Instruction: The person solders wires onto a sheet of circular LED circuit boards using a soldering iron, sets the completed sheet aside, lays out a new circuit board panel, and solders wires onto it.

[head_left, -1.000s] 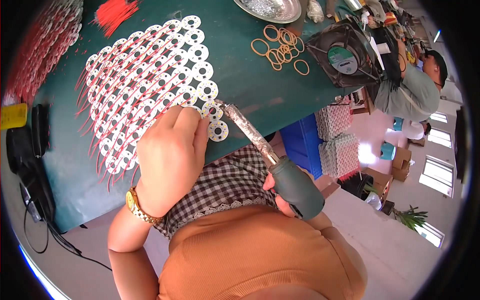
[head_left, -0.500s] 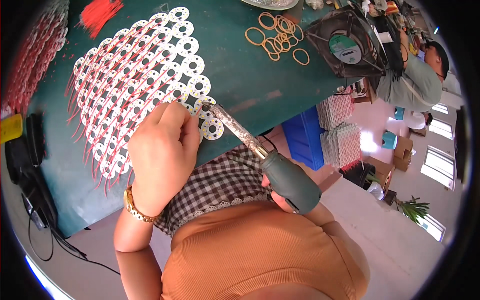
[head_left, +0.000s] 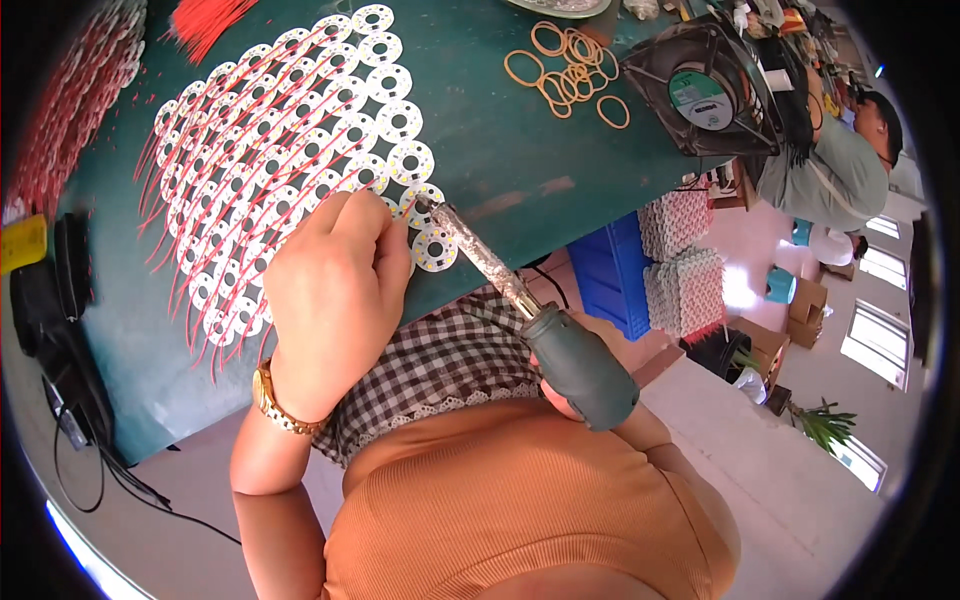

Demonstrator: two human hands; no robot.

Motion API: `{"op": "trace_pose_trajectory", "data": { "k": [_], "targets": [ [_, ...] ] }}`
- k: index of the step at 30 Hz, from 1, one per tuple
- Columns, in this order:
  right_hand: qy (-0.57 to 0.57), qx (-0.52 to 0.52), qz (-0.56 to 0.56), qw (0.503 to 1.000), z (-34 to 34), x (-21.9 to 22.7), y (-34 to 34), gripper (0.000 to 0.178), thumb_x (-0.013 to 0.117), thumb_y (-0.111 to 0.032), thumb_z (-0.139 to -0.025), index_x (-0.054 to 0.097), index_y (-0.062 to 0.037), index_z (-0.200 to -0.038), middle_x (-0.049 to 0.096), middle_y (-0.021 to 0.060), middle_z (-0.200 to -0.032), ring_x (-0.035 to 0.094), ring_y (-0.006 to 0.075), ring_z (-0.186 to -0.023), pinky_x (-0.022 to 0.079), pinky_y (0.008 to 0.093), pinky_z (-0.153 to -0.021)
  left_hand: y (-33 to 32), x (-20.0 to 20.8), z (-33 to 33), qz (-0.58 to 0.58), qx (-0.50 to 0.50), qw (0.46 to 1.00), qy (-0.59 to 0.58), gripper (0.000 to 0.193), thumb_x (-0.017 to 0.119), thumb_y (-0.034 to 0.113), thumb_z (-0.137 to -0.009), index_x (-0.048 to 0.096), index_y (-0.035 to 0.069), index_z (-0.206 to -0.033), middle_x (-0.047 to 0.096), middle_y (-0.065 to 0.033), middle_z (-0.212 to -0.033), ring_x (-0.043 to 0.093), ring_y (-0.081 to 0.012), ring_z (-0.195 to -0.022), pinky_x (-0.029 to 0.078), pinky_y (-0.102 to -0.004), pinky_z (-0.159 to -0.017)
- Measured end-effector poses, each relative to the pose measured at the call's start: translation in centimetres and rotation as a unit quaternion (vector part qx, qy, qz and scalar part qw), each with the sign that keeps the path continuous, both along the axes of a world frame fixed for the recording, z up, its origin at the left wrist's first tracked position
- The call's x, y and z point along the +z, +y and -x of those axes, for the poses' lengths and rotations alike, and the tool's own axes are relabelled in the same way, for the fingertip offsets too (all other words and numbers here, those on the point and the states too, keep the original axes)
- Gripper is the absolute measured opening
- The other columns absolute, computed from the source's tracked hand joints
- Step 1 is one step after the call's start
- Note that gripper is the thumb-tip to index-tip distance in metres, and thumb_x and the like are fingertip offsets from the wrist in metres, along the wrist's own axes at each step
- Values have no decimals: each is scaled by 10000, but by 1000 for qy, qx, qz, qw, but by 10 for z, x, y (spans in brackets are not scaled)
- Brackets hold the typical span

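Note:
Round white LED boards [head_left: 399, 121] lie in slanting rows on the green table, and thin red wires [head_left: 270, 135] run across many of them. Over the near right part of these rows is my left hand [head_left: 335, 290], its fingers pinched together; whatever they hold is hidden behind them. My right hand [head_left: 558, 398] grips the dark green handle of a soldering iron [head_left: 580, 368], mostly out of sight behind it. The iron's dark tip is at a board in the right-hand column, just right of my left fingertips. Whether it touches cannot be made out.
Rubber bands [head_left: 580, 75] lie at the far side, beside a black fan [head_left: 705, 95]. A bundle of red wires [head_left: 205, 25] and more wired boards [head_left: 85, 110] are at the left. Blue crate [head_left: 610, 275] stands beyond the table's right edge; another person [head_left: 830, 165] sits farther off.
The boards and far objects sit slightly differently in the picture, as the view has shifted a little. My left hand and the iron's tip appear slightly farther right, staying by the same column.

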State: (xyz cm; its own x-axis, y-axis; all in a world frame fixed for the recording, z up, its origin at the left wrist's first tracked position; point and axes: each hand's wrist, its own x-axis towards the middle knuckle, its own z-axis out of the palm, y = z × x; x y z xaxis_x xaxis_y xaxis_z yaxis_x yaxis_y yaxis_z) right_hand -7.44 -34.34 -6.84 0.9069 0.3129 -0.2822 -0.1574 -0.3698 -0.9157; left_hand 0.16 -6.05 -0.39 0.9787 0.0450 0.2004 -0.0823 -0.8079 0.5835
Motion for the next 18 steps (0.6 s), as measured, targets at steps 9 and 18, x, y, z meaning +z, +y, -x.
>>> {"op": "trace_pose_trajectory", "data": {
  "k": [9,18],
  "targets": [
    [60,8,-41,997,-20,64,24,387,639,-328,-901,572,-13,-1114,560,34,-802,538,118,-715,440,269,-638,2,0,1,-7,-5,1000,-15,140,681,46,-826,554,37,-769,567,-86,-677,556,-233,-533,414,-341,-488],
    [-106,167,-236,951,-37,29,18,692,571,-430,-920,380,61,-1370,559,120,-888,530,153,-732,437,290,-614,12,7,18,-12,67,998,-11,189,743,130,-814,570,60,-783,521,-77,-700,524,-265,-613,423,-385,-544]
  ]
}}
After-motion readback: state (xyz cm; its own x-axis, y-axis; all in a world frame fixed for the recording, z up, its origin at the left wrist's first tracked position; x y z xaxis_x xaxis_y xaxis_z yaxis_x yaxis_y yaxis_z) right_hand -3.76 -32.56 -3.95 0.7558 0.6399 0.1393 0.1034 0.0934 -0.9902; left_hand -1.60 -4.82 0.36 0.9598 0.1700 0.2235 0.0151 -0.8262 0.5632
